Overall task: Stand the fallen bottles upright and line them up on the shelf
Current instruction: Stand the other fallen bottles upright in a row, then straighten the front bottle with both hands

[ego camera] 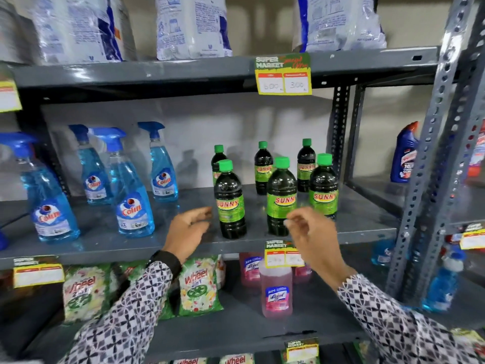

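Observation:
Several dark bottles with green caps and green "Sunny" labels stand upright on the grey middle shelf (105, 245). The front row holds a left bottle (229, 198), a middle bottle (281, 197) and a right bottle (323, 186); three more stand behind, among them one at the back (263, 168). My left hand (187, 231) hovers open just left of the front left bottle, not touching it. In front of the middle bottle's base is my right hand (309, 232), fingers loosely curled and holding nothing. Both hands are blurred.
Blue Colin spray bottles (131, 198) stand upright on the same shelf to the left. White bags fill the shelf above. Wheel packets (199, 285) and pink Lizol bottles (277, 292) sit below. A perforated steel upright (430, 166) rises on the right.

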The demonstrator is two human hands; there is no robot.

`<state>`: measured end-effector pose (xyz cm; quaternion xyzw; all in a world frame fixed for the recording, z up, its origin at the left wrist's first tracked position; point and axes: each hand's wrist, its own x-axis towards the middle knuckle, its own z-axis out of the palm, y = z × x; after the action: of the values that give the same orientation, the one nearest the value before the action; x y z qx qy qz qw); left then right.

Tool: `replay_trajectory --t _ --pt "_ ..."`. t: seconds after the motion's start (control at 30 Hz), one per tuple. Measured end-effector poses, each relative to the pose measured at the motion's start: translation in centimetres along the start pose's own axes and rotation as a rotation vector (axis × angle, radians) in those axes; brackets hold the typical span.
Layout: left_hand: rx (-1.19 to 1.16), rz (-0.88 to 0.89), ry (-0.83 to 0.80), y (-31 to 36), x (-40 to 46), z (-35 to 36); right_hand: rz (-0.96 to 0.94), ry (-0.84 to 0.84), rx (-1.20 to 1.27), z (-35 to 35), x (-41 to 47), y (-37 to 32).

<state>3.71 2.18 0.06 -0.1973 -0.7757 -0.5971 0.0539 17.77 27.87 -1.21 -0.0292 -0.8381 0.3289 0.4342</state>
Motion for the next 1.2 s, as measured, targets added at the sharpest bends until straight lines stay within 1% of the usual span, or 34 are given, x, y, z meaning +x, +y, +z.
replay_trajectory --t 0.07,0.1,0.17,0.23,0.33,0.53,0.73,0.97,1.2 --pt "-0.112 -0.008 -0.092 0.5 -0.2 -0.3 0.026 -0.221 0.078 2.7 0.0 -2.3" --pt "-0.168 -0.006 -0.143 0.8 -0.2 -0.3 0.053 -0.300 0.104 4.1 0.2 -3.1" --pt "-0.196 0.025 -0.241 1.2 -0.1 -0.4 0.103 -0.377 0.120 6.5 0.8 -4.2" --pt "-0.146 0.051 -0.305 1.5 -0.1 -0.3 0.147 -0.373 0.119 8.0 1.7 -4.5" --pt "-0.084 0.063 -0.323 1.8 0.1 0.1 0.194 -0.375 0.189 8.9 2.7 -4.5" --pt "-0.016 0.081 -0.285 0.3 0.7 -1.8 0.228 -0.413 0.295 10.1 3.3 -5.3" --pt "-0.006 0.101 -0.254 -1.4 0.7 -3.7 0.215 -0.381 0.303 11.4 2.6 -6.4" --pt "-0.051 0.158 -0.180 -1.7 -0.2 -3.2 0.211 -0.404 0.309 11.5 2.4 -6.3" --pt "-0.031 0.170 -0.154 -1.8 -0.5 -2.9 0.201 -0.396 0.322 11.6 2.1 -6.4"
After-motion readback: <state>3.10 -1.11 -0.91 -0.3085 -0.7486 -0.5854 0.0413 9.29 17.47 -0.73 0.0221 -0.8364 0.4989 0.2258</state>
